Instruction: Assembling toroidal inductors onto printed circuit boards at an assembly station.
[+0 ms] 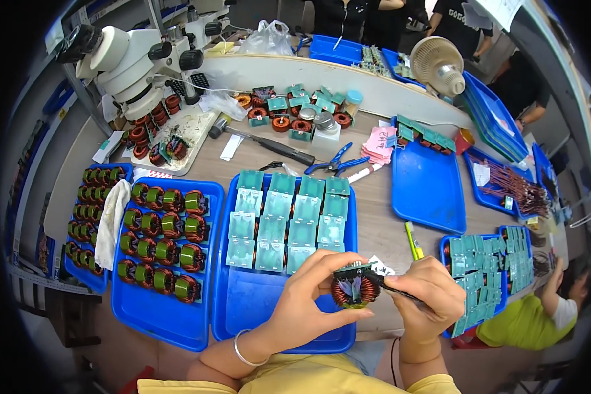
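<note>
My left hand point(302, 316) pinches a copper-wound toroidal coil point(353, 290) between thumb and fingers, above the front of a blue tray point(246, 299). A small circuit board is on the coil's upper side, and a green patch shows below. My right hand point(432, 297) is closed round a slim dark tool point(406, 293) whose tip meets the coil's right side; its exact kind is hidden by my fingers. Behind my left hand, rows of green circuit boards point(271, 226) lie in the same tray.
To the left, a blue tray point(197, 335) holds rows of green-banded coils. A hammer point(276, 146), blue-handled pliers point(338, 161) and a bottle point(326, 139) stand or lie behind. A microscope point(121, 72) is back left. More trays with boards point(479, 279) are at right, near another person.
</note>
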Available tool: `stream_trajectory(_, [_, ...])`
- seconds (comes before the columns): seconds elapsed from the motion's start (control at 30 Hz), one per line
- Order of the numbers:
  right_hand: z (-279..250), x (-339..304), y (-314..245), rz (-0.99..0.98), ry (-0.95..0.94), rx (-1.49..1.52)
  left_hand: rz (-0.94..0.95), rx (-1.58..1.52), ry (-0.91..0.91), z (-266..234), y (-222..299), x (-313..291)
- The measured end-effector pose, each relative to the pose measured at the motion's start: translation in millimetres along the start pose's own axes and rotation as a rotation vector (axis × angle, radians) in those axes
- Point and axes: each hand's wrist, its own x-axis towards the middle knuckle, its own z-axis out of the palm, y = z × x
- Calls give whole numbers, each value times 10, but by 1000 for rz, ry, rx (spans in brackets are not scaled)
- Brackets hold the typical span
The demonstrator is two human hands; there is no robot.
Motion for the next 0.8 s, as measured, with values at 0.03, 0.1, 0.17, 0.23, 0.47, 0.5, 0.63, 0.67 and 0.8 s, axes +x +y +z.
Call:
stream_trajectory(0.03, [-41,2,-7,-14,-45,0,-1,4,1,-2,2,-1])
stream_trajectory(0.1, [-66,2,-14,-28,-91,-2,-2,5,1,0,2,-5])
stream_trajectory(0.17, [-59,0,-13,-30,-81,-15,-11,4,6,6,-1,-8])
stream_trajectory(0.23, [2,-10,-2,-13,-30,-9,-12,29,6,7,18,-3])
stream_trajectory(0.47, [-59,5,-2,-28,-98,-5,22,151,11,-17,24,2])
stream_trajectory(0.5, [-38,2,0,-26,-99,-5,20,150,10,-17,24,1])
stream_trajectory(0.63, [43,4,5,12,14,-7,21,244,13,-24,35,-4])
stream_trajectory(0.67, [47,7,4,14,19,-7,25,270,14,-27,37,-7])
stream_trajectory(0.8, [-46,15,9,-14,-94,-12,33,291,13,-29,43,-10])
